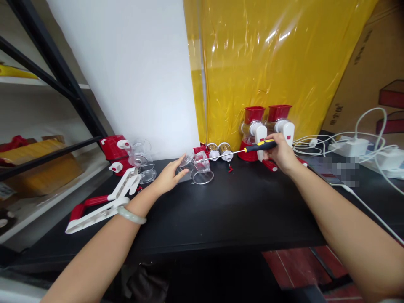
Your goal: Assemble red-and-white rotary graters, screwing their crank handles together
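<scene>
My right hand [282,154] grips the black and yellow handle of a screwdriver [260,146]. Its long metal shaft points left, and the tip lies over a clear plastic housing [202,163] near the wall. Beside that housing my left hand [171,176] reaches out with fingers extended, close to or touching a clear plastic part [187,159]; whether it touches, I cannot tell. Two metal grater drums [225,151] with white ends lie just right of the clear parts. A small red piece [230,168] rests in front of them.
Two red and white rotary graters [253,132] stand against the yellow-wrapped panel. At left are white crank handles [97,213] with red grips, a red base [114,151] and more clear housings [140,156]. White chargers [352,146], cables and a phone [328,169] occupy the right side.
</scene>
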`<control>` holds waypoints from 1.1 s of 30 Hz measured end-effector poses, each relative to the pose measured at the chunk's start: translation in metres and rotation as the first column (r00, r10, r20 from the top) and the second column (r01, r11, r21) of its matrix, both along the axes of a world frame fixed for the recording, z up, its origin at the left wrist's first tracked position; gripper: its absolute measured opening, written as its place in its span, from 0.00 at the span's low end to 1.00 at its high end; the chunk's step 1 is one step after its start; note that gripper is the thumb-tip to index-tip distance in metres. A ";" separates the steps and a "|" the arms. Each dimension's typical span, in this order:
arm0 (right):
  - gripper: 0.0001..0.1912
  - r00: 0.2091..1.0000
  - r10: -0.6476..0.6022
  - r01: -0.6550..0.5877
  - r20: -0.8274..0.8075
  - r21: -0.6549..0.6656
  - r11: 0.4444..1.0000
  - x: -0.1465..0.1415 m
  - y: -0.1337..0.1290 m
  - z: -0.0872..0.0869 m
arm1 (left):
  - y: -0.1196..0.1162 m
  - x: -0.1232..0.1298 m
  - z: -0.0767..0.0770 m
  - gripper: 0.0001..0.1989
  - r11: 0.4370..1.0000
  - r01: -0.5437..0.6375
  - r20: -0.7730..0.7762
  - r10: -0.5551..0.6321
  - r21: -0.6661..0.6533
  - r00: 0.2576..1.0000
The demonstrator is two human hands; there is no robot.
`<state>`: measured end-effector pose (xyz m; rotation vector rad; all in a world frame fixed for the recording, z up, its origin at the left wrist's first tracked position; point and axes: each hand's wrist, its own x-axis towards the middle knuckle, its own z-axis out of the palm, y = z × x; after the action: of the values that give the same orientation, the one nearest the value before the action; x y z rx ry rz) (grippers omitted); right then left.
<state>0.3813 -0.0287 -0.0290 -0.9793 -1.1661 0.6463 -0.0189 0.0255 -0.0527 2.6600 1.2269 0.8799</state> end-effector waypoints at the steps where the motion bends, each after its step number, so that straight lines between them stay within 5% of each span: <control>1: 0.12 0.996 0.069 -0.069 -0.063 0.010 0.998 -0.001 0.002 0.000 | 0.000 0.000 0.000 0.36 1.000 -0.002 0.000 0.002 -0.002 1.000; 4: 0.19 0.982 0.168 -0.161 -0.090 0.086 0.983 -0.003 0.001 0.001 | 0.001 -0.001 -0.001 0.36 1.000 -0.005 0.003 0.005 0.000 1.000; 9: 0.16 0.991 -0.024 0.018 0.130 0.049 0.999 0.002 -0.004 -0.001 | 0.000 -0.001 0.000 0.36 1.000 0.015 0.001 -0.015 0.002 1.000; 15: 0.18 0.992 0.128 -0.125 -0.022 0.097 0.987 0.000 -0.002 0.002 | 0.000 -0.001 0.000 0.36 1.000 -0.003 0.001 0.003 -0.001 1.000; 20: 0.17 0.992 0.013 -0.018 0.128 0.039 0.999 0.001 -0.003 -0.001 | 0.000 -0.001 0.000 0.36 1.000 0.007 -0.006 -0.007 0.010 1.000; 26: 0.21 0.991 0.130 -0.127 -0.029 0.091 0.988 0.000 0.001 0.000 | -0.001 0.000 0.001 0.37 1.000 0.001 0.014 0.000 -0.005 1.000; 33: 0.16 0.994 0.002 -0.003 0.111 0.010 1.000 0.000 -0.004 0.001 | -0.002 0.000 0.002 0.36 1.000 0.005 -0.008 -0.005 0.011 1.000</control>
<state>0.3809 -0.0329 -0.0279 -1.0153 -1.2673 0.5936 -0.0193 0.0238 -0.0507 2.6766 1.2199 0.8792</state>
